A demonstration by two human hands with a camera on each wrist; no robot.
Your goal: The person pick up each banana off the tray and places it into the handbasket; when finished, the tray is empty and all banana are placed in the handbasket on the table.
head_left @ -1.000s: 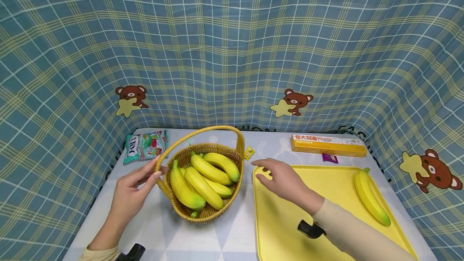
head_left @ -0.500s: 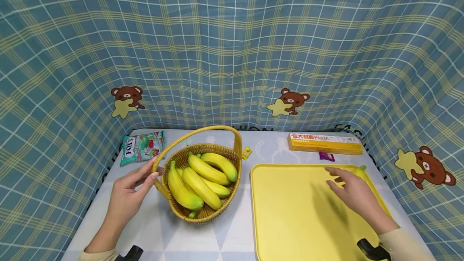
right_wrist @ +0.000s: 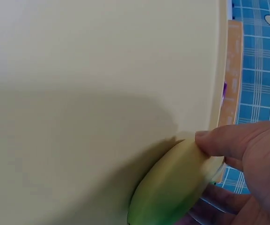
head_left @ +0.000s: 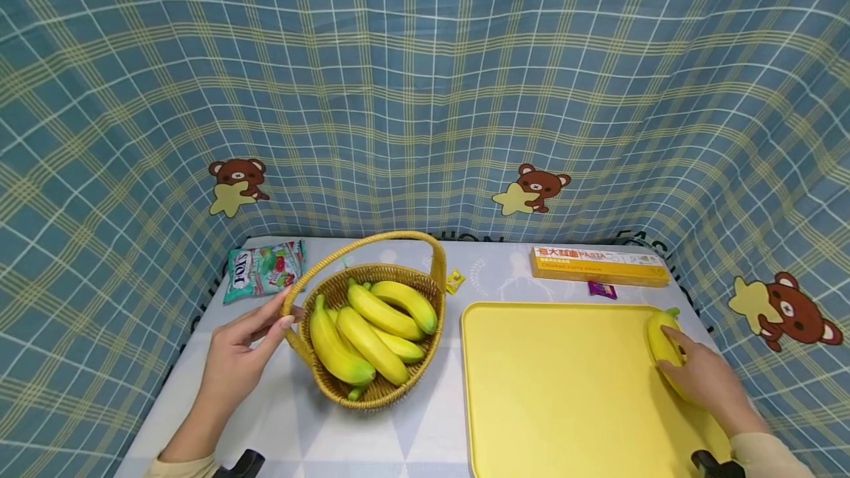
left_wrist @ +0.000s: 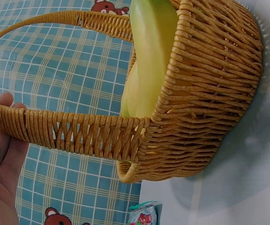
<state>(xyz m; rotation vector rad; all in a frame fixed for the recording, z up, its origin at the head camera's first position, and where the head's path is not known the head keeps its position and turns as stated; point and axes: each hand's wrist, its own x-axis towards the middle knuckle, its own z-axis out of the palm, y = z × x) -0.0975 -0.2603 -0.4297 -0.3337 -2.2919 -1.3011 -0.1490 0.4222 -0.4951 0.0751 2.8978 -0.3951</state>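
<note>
A wicker basket (head_left: 378, 402) with an arched handle (head_left: 372, 236) stands left of centre, holding several bananas (head_left: 372, 345). My left hand (head_left: 235, 360) grips the handle's left side between thumb and fingers; the left wrist view shows the fingers (left_wrist: 8, 154) behind the handle. At the right edge of a yellow tray (head_left: 564, 382) lies a single banana (head_left: 660, 334). My right hand (head_left: 707, 378) has its thumb on one side of this banana and its fingers round the other, as the right wrist view shows; the palm hides part of it.
A teal candy bag (head_left: 265, 270) lies at the back left. Behind the tray are a pasta box (head_left: 600, 265) and a purple wrapped candy (head_left: 602, 290). A yellow wrapped candy (head_left: 454, 281) lies just right of the basket. A plaid curtain (head_left: 425, 94) surrounds the table.
My right hand has moved right, from beside the basket across the tray, and now grips the lone banana. My left hand stays on the basket handle.
</note>
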